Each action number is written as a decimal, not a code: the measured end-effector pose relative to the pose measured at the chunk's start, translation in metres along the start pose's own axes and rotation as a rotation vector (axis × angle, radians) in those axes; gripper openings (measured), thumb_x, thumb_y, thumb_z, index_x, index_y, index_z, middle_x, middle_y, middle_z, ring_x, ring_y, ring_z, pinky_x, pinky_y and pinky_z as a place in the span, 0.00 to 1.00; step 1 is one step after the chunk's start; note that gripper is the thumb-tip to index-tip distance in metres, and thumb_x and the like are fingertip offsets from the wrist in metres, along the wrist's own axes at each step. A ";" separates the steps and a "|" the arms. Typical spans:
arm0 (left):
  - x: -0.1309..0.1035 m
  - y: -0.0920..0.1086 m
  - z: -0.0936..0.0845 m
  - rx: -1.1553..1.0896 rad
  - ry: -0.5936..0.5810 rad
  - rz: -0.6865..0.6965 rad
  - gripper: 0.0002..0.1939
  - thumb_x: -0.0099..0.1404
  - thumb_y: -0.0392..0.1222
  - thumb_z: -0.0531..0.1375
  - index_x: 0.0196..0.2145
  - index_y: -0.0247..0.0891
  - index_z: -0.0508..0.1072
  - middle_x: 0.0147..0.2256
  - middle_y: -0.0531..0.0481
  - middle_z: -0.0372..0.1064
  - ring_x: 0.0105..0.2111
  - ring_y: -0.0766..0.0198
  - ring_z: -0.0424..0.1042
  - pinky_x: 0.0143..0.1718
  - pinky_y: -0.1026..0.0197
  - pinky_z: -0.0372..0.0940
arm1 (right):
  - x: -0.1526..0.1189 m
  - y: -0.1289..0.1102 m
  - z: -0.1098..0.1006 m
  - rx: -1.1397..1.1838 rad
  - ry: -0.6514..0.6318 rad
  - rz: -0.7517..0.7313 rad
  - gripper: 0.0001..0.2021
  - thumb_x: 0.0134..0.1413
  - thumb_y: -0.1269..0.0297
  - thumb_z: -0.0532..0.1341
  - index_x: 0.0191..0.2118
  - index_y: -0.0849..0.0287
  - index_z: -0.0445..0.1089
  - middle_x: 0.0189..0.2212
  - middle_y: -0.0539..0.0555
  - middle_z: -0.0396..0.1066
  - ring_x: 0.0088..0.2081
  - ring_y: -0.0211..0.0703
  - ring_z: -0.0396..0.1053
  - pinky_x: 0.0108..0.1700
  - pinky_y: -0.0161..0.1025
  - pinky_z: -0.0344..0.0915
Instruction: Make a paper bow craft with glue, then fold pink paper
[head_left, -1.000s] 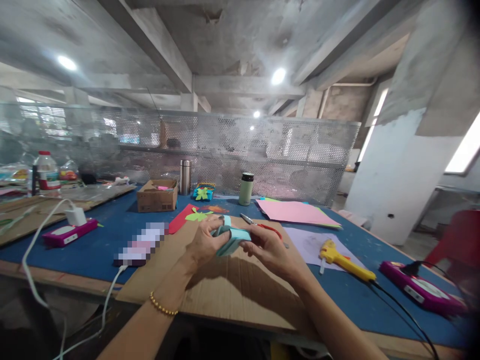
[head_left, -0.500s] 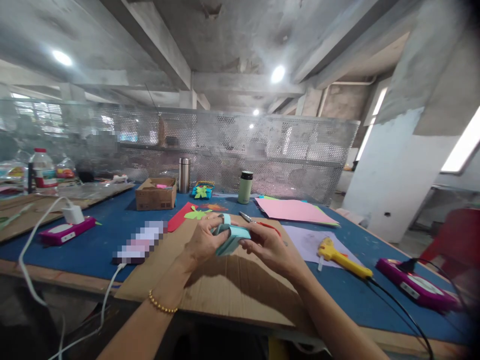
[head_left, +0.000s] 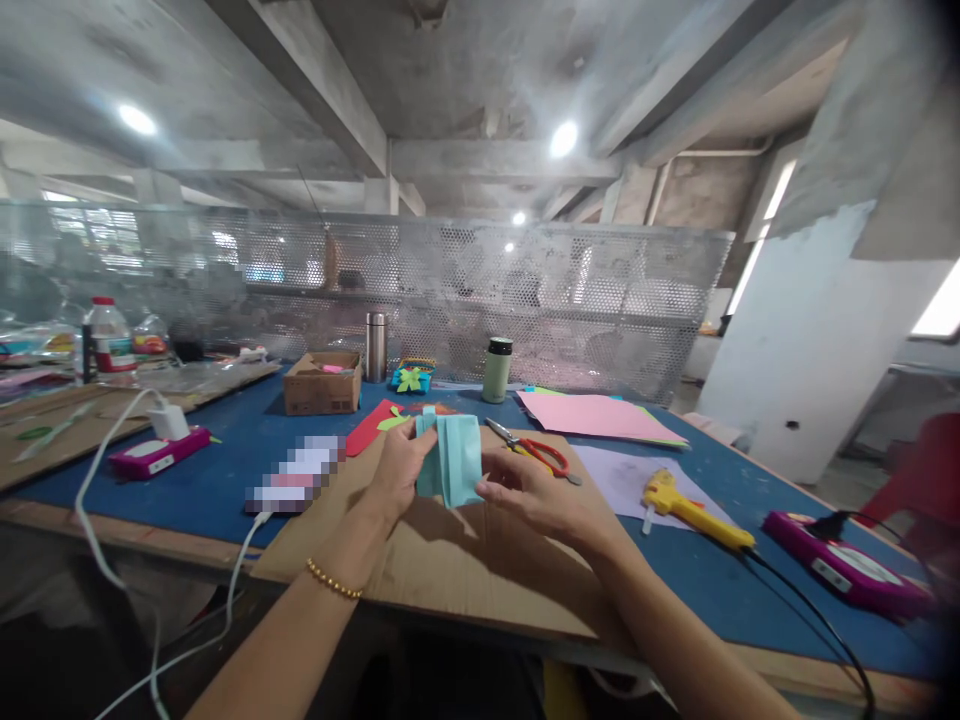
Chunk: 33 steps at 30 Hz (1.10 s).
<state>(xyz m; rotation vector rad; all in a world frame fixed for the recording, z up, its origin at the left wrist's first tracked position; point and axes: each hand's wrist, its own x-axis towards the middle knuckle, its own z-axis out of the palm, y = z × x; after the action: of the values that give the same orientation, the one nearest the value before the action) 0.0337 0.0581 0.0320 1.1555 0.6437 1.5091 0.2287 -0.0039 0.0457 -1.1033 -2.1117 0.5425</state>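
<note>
A light blue folded paper piece (head_left: pixel 459 460) with pleat-like layers is held upright over the cardboard sheet. My left hand (head_left: pixel 401 465) is closed on its left side, thumb in front, and a small blue tab sticks up by the thumb. At the lower right edge of the paper, my right hand (head_left: pixel 536 495) has its thumb and curled fingers against the paper; the fingertips behind are partly hidden. Just beyond my right hand lie red-handled scissors (head_left: pixel 551 458) and a pliers-like tool (head_left: pixel 510 435), overlapping each other.
The cardboard sheet (head_left: pixel 450 580) covers the table's front middle. To the right are lilac paper (head_left: pixel 615 480), a yellow glue gun (head_left: pixel 690 510) and a purple power strip (head_left: pixel 840 565). Pink paper (head_left: pixel 600 415), a green flask (head_left: pixel 497 372), a steel flask (head_left: pixel 376 348) and a cardboard box (head_left: pixel 321 390) stand or lie behind.
The blue paper has been turned from a tilted, flatter position to upright, its broad pleated face now showing. My right hand has shifted to its lower right edge. The view has swung slightly left.
</note>
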 end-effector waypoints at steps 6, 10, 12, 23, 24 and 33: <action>0.004 -0.002 -0.002 -0.002 0.073 -0.135 0.18 0.43 0.45 0.73 0.30 0.34 0.75 0.26 0.51 0.74 0.25 0.64 0.71 0.29 0.62 0.67 | -0.002 -0.031 0.011 0.071 0.051 -0.010 0.35 0.48 0.70 0.69 0.62 0.46 0.61 0.37 0.51 0.76 0.34 0.45 0.71 0.34 0.40 0.68; -0.001 0.001 0.001 0.034 0.015 -0.147 0.18 0.45 0.42 0.72 0.34 0.34 0.76 0.31 0.49 0.76 0.28 0.63 0.73 0.31 0.62 0.68 | -0.005 -0.055 0.011 0.111 0.079 -0.052 0.28 0.51 0.72 0.65 0.57 0.45 0.65 0.38 0.52 0.76 0.35 0.48 0.72 0.33 0.41 0.69; -0.004 0.004 0.003 0.031 -0.051 -0.154 0.19 0.45 0.40 0.72 0.37 0.34 0.77 0.32 0.48 0.77 0.28 0.62 0.74 0.31 0.62 0.69 | -0.005 -0.054 0.010 0.053 0.144 -0.038 0.25 0.51 0.71 0.65 0.55 0.46 0.68 0.36 0.52 0.76 0.36 0.50 0.72 0.34 0.42 0.69; -0.013 0.015 0.003 0.174 -0.371 -0.253 0.23 0.43 0.38 0.73 0.40 0.34 0.79 0.34 0.46 0.78 0.27 0.61 0.74 0.27 0.62 0.68 | 0.000 -0.008 0.000 0.238 0.193 0.073 0.21 0.65 0.48 0.56 0.53 0.57 0.70 0.37 0.54 0.74 0.33 0.41 0.73 0.40 0.42 0.72; -0.014 0.018 0.004 0.218 -0.413 -0.263 0.23 0.43 0.39 0.73 0.40 0.34 0.79 0.33 0.46 0.78 0.27 0.61 0.74 0.27 0.63 0.67 | -0.001 -0.010 -0.004 0.265 0.213 0.102 0.22 0.66 0.46 0.52 0.46 0.59 0.73 0.34 0.55 0.74 0.33 0.41 0.73 0.40 0.42 0.73; 0.024 0.034 0.020 0.692 -0.694 -0.045 0.15 0.46 0.37 0.68 0.35 0.37 0.79 0.32 0.50 0.76 0.31 0.61 0.71 0.30 0.65 0.63 | 0.000 -0.011 -0.013 0.410 0.227 0.193 0.24 0.54 0.40 0.63 0.29 0.61 0.73 0.24 0.52 0.71 0.25 0.37 0.69 0.25 0.33 0.69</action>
<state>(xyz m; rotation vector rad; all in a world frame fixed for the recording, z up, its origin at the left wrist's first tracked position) 0.0389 0.0678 0.0770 2.0394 0.7055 0.7433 0.2320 -0.0095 0.0614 -1.0752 -1.6161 0.8544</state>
